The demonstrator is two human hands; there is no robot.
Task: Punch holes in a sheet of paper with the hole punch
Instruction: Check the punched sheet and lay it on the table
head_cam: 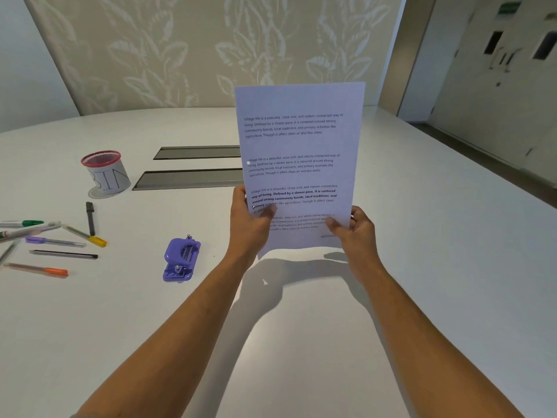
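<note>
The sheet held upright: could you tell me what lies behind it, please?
Behind the sheet the two grey slots in the table run under its left edge; their right ends and the table there are hidden.

Sheet of paper (301,146): repeated paras starting "Village life is a peaceful, close-knit, and nature-connected way of living"; 3rd para partly bold. Red mesh cup (105,173): handwritten "BIN" label.

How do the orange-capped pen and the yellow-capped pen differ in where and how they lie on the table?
The orange-capped pen lies nearest the person, alone, with its cap pointing right. The yellow-capped pen lies farther back, slanted more steeply, its cap end beside the tip of a dark marker. The orange pen's barrel looks orange-tinted, the yellow pen's pale. Both lie flat on the white table, left of the purple hole punch.
</note>
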